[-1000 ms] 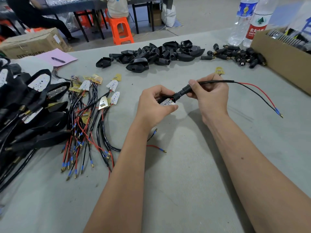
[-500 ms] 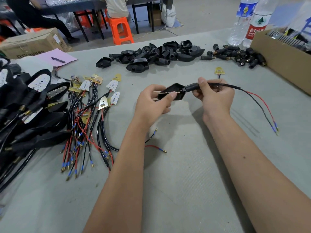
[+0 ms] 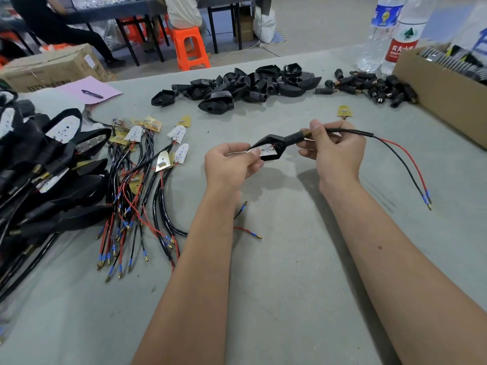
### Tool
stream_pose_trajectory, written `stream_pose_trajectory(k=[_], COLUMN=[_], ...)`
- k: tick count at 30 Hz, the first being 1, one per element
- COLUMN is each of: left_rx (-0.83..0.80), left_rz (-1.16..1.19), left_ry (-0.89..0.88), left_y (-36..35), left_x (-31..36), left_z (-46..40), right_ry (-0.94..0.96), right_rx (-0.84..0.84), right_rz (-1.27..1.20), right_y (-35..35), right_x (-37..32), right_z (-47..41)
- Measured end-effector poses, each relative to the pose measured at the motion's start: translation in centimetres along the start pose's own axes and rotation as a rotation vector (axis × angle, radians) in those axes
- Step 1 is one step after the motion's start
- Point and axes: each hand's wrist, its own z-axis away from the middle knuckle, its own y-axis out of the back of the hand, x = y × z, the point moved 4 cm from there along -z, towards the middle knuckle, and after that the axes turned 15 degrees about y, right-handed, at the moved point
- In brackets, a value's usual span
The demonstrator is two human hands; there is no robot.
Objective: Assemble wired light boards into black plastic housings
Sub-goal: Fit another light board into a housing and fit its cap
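Note:
Over the grey table I hold one black plastic housing (image 3: 274, 143) with a white light board (image 3: 264, 150) lying in its open face. My left hand (image 3: 232, 164) pinches the board's tip at the housing's left end. My right hand (image 3: 336, 151) grips the housing's stem and the black sleeved cable (image 3: 350, 131), whose red and black wires (image 3: 405, 164) trail right to blue-sleeved tips. Empty housings (image 3: 237, 86) lie heaped at the back. Loose wired boards (image 3: 147, 164) lie to the left, beside finished units (image 3: 44, 169).
Small black stem connectors (image 3: 369, 88) lie at the back right beside a cardboard box (image 3: 442, 96) and two water bottles (image 3: 390, 32). One lone yellow board (image 3: 344, 111) lies behind my right hand. A pink sheet with a pen (image 3: 91, 92) sits back left. People sit beyond the table.
The housing has turned, so the white board now faces me inside it. My right hand has shifted right along the stem, and the trailing wire ends have dropped lower to the right.

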Motion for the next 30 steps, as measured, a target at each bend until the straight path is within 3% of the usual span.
stream_pose_trajectory(k=[3,10,19,26,30], left_rx=[-0.009,0.085,-0.014,0.303,0.074], left_rz=[-0.053,-0.427,-0.117,-0.316,-0.181], left_ry=[-0.044,-0.355,-0.141,-0.305,-0.199], left_y=[0.0,-0.7,-0.3,0.2,0.4], left_x=[0.2,0.6,0.0,0.2,0.2], left_z=[0.4,0.5,0.1,-0.1,-0.5], right_ry=[-0.025,0.025,-0.047,-0.032,-0.056], right_rx=[0.042,0.112,0.074,0.036,0.035], right_rz=[0.020,0.225,0.072,0.092,0.028], right_y=[0.3,0.8,0.6,0.1,0.2], right_x=[0.1,0.3,0.6,0.4,0.2], right_z=[-0.1,0.0,-0.4,0.0,-0.1])
